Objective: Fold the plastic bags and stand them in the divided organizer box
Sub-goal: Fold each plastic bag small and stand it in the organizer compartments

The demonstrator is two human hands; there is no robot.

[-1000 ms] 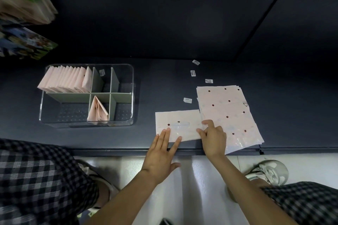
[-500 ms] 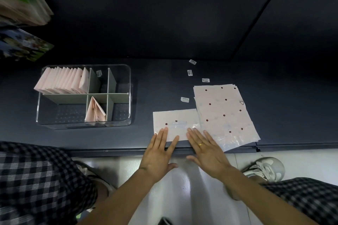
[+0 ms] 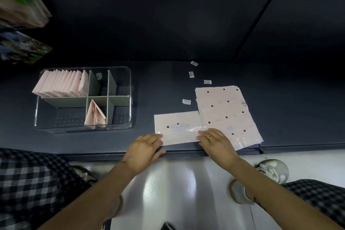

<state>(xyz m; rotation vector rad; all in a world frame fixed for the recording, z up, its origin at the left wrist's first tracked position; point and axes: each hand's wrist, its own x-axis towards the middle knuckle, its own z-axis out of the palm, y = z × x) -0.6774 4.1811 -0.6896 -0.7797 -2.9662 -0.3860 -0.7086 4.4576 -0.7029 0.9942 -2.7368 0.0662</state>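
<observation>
Left hand (image 3: pixel 144 147) now drawn back to the near left corner of the half-folded bag (image 3: pixel 177 128), fingers curling at its edge; right hand (image 3: pixel 216 141) flattened on its right end, no longer pointing.

Both hands, left (image 3: pixel 144 146) and right (image 3: pixel 216 141), at the near corners of a folded pink bag (image 3: pixel 177 127) on the dark table (image 3: pixel 158 87).

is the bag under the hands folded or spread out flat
Partly folded: the bag is a short strip, smaller than the sheets in the unfolded stack beside it. Both hands rest at its near corners.
</observation>
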